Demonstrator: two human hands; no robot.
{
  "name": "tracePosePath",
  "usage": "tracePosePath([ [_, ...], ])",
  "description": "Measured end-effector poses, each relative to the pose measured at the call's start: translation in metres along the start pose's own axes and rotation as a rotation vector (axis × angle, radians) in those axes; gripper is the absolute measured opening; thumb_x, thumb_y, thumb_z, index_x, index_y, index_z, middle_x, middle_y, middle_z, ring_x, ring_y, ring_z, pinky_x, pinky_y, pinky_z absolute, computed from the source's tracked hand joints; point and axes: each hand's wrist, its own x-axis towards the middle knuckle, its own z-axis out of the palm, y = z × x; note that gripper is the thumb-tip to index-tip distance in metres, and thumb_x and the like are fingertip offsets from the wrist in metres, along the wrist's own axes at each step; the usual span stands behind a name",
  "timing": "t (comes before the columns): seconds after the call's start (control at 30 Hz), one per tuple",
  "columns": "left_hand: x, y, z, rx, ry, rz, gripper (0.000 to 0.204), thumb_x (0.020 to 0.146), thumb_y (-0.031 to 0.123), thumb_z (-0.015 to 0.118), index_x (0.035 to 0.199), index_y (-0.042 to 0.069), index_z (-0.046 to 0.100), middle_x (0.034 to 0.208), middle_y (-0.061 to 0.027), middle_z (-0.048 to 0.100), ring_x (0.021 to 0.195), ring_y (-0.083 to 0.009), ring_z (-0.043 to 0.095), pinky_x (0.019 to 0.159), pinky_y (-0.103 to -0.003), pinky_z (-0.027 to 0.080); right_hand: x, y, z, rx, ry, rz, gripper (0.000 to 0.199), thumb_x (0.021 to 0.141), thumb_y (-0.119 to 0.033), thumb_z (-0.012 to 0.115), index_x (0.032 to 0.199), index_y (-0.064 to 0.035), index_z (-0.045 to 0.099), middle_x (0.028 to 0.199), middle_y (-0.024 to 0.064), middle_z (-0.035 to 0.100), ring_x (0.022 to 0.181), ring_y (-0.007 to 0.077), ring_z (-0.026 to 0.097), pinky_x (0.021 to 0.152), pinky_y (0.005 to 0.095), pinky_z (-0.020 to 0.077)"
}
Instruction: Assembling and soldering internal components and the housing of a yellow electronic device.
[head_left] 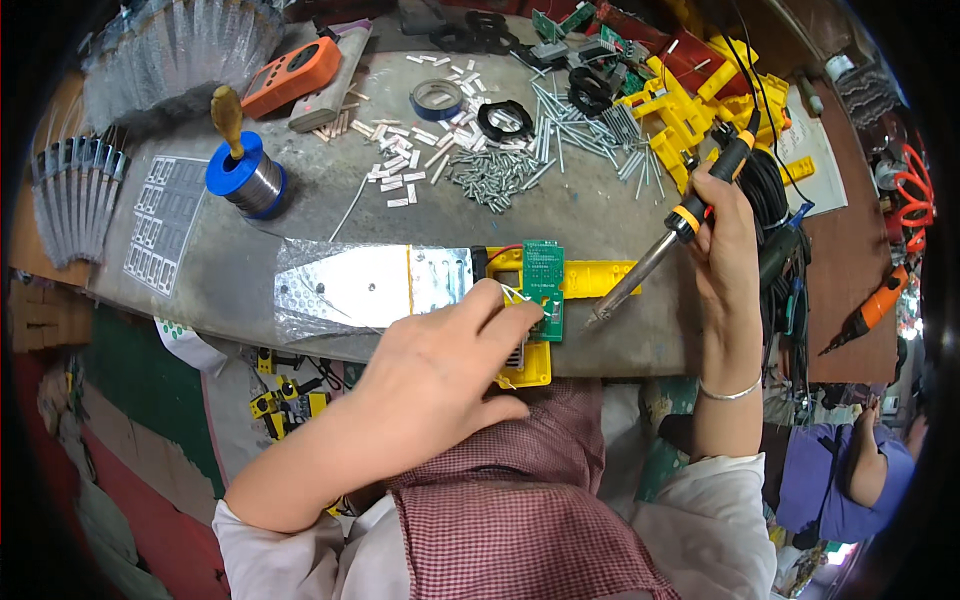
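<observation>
My left hand (430, 360) reaches over a green circuit board (544, 265), its bent fingers at a short white wire (514, 293) by the board's left edge. The wire seems pinched between two fingertips, while the thumb stays apart. Under the board lies a yellow plastic housing (600, 277), joined to a flat metal plate (340, 287) in clear plastic wrap. In my right hand (722, 225) is a soldering iron (690, 215) with a yellow and black handle. Its tip points down-left, a short way right of the board and apart from it.
A blue solder spool (262, 185) with a wooden-handled tool stands at left. Farther back are an orange meter (291, 77), a tape roll (436, 99), piled screws (492, 178) and yellow housings (680, 110). Black cables (768, 190) lie at right. Another person (830, 480) sits at lower right.
</observation>
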Motion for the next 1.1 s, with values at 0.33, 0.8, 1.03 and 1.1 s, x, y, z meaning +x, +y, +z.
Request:
tracePosePath([
  [0.33, 0.026, -0.018, 0.003, -0.192, 0.254, 0.138, 0.021, 0.073, -0.009, 0.069, 0.091, 0.004, 0.071, 0.081, -0.0085, 0.065, 0.076, -0.0237, 0.06, 0.069, -0.032, 0.048, 0.0, 0.007, 0.008, 0.038, -0.006, 0.002, 0.018, 0.091, -0.022, 0.065, 0.085, -0.0102, 0.052, 0.059, -0.0068, 0.044, 0.041, 0.0017, 0.033, 0.039, 0.0211, 0.0227],
  [0.8, 0.041, -0.023, 0.028, -0.113, 0.359, 0.063, 0.023, 0.068, -0.006, 0.076, 0.089, 0.003, 0.072, 0.077, -0.008, 0.069, 0.075, -0.0219, 0.064, 0.066, -0.033, 0.052, -0.001, 0.015, 0.014, 0.033, -0.017, -0.005, 0.019, 0.09, -0.026, 0.065, 0.091, -0.0097, 0.055, 0.063, -0.0075, 0.045, 0.044, 0.0004, 0.031, 0.04, 0.0203, 0.0198],
  [1.03, 0.041, -0.024, 0.029, -0.096, 0.373, 0.077, 0.025, 0.065, -0.006, 0.076, 0.088, 0.004, 0.072, 0.076, -0.0064, 0.07, 0.076, -0.0211, 0.063, 0.067, -0.032, 0.052, -0.001, 0.017, 0.016, 0.015, -0.014, -0.008, 0.018, 0.09, -0.025, 0.064, 0.092, -0.0096, 0.054, 0.065, -0.0071, 0.044, 0.045, 0.0004, 0.031, 0.041, 0.0202, 0.0199],
  [1.1, 0.041, -0.025, 0.03, -0.105, 0.374, 0.08, 0.025, 0.065, -0.005, 0.076, 0.087, 0.004, 0.072, 0.076, -0.006, 0.07, 0.075, -0.0211, 0.063, 0.068, -0.032, 0.051, -0.001, 0.016, 0.016, 0.014, -0.009, -0.006, 0.018, 0.09, -0.025, 0.064, 0.092, -0.0096, 0.054, 0.065, -0.0072, 0.044, 0.045, 0.0003, 0.031, 0.041, 0.0203, 0.0198],
])
